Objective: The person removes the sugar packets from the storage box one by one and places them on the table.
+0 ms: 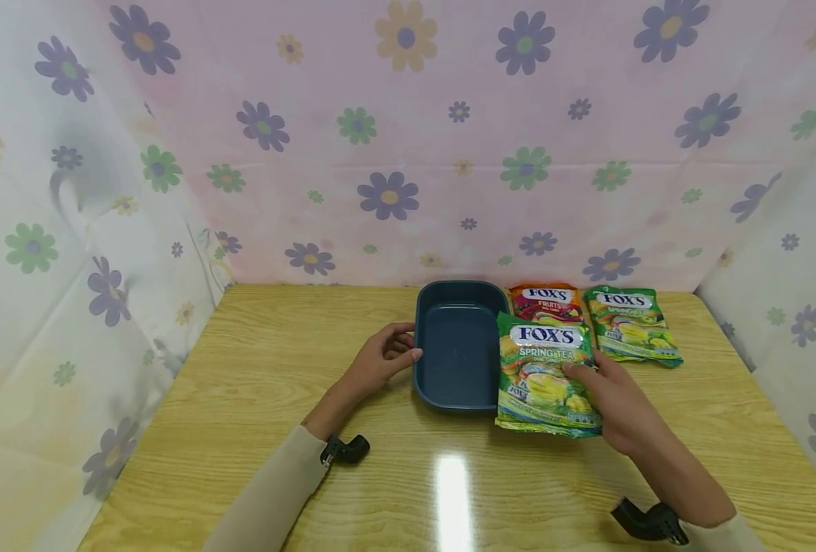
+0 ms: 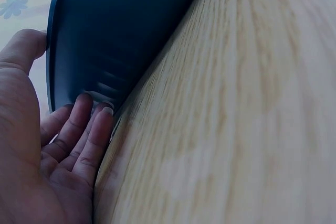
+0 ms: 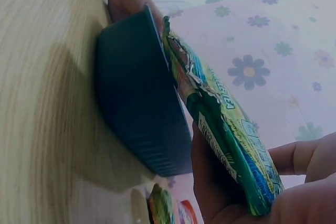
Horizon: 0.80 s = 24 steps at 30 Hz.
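Note:
My right hand point(image 1: 618, 402) grips a green bag of Fox's Spring Tea candy point(image 1: 546, 383) by its right side, thumb on the printed front. The bag is raised and tilted, overlapping the right rim of a dark blue rectangular tub point(image 1: 456, 402). In the right wrist view, the bag point(image 3: 220, 119) appears edge-on above the tub's wall point(image 3: 136, 93). At the tub's left side rests my left hand point(image 1: 380, 356). Its thumb touches the rim and its relaxed fingers point(image 2: 94, 135) lie against the outer wall, as the left wrist view shows. No contents show in the visible part of the tub.
Behind the held bag lies a red Fox's Fruits bag point(image 1: 546, 299), partly covered. Another green Spring Tea bag point(image 1: 632, 322) lies to its right. All stand on a wooden table point(image 1: 277, 345), with a flowered cloth point(image 1: 325, 215) hanging behind and at both sides.

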Motion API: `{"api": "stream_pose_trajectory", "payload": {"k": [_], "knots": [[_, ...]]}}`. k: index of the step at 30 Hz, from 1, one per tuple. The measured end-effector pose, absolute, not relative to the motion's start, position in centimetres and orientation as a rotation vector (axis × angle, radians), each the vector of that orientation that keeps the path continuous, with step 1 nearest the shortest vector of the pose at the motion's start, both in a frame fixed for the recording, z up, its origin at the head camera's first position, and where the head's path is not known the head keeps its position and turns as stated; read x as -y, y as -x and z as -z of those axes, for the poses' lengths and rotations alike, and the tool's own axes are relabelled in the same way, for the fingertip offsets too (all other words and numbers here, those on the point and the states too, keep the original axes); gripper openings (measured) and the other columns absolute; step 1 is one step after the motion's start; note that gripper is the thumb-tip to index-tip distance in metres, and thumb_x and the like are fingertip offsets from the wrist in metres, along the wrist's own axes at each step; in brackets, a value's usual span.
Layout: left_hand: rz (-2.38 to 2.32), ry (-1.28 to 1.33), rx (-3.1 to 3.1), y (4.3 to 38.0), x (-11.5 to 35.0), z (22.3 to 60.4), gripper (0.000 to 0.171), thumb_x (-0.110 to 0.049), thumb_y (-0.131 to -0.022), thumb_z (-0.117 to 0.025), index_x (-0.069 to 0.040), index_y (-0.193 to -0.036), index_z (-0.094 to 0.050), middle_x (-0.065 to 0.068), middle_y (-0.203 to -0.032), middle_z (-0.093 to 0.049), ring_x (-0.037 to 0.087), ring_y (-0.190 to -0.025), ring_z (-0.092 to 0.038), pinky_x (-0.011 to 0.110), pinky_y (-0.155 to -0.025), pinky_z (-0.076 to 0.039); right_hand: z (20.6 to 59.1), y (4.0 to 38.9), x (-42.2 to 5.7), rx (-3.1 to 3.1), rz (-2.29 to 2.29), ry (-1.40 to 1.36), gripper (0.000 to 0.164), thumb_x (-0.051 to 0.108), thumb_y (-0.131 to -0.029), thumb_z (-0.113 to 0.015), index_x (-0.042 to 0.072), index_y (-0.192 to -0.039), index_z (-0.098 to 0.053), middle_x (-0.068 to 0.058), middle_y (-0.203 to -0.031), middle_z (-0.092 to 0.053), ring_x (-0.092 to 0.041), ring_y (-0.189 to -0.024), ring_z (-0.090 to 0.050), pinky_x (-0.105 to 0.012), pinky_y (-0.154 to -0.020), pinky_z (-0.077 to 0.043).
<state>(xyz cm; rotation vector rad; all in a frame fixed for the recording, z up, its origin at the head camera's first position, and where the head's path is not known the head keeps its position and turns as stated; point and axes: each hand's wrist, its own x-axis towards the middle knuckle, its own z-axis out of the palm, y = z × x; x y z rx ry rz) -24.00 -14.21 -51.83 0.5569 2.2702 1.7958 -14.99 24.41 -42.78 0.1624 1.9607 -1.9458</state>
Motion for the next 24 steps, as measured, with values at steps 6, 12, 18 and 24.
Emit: {"api": "stream_pose_trajectory", "payload": {"k": [6,12,18,24], "knots": [[-1.805,-0.568,-2.261,24.0,14.2,51.9,0.056,-0.013,-0.106,-0.067,-0.003,-0.157,-0.047,0.022,-0.13,-0.06,0.036,-0.115,-0.063,0.029,-0.093,-0.055,43.3,14.8,-25.5,-1.993,1.891,-0.216,0.077,0.046,-0.111,-0.055,0.007,-0.167,-0.018,0.007,-0.114,-0.073,-0.013,-0.1,-0.075,-0.036,-0.084,-0.064],[-1.809,-0.562,-2.262,24.1,14.2,52.0,0.054,-0.012,-0.105,-0.067,-0.004,-0.156,-0.049,0.02,-0.128,-0.061,0.034,-0.115,-0.063,0.026,-0.093,-0.055,43.9,14.5,-26.7,-2.042,1.807,-0.318,0.081,0.05,-0.111,-0.053,0.001,-0.166,-0.019,0.006,-0.11,-0.073,-0.011,-0.096,-0.075,-0.034,-0.082,-0.064],[-1.809,-0.575,-2.273,24.0,14.1,52.0,0.054,-0.014,-0.105,-0.068,-0.004,-0.155,-0.05,0.019,-0.127,-0.062,0.033,-0.115,-0.064,0.026,-0.093,-0.055,44.7,14.1,-27.8,-2.028,1.792,-0.346,0.08,0.048,-0.112,-0.053,0.002,-0.167,-0.017,0.006,-0.109,-0.074,-0.012,-0.095,-0.076,-0.036,-0.082,-0.064],[-1.806,-0.57,-2.269,24.0,14.2,52.0,0.054,-0.016,-0.106,-0.068,-0.004,-0.155,-0.049,0.019,-0.127,-0.062,0.032,-0.115,-0.063,0.026,-0.093,-0.055,45.5,13.9,-28.3,-1.992,1.796,-0.354,0.078,0.043,-0.112,-0.054,-0.002,-0.165,-0.018,0.003,-0.108,-0.075,-0.015,-0.095,-0.076,-0.038,-0.083,-0.064]]}}
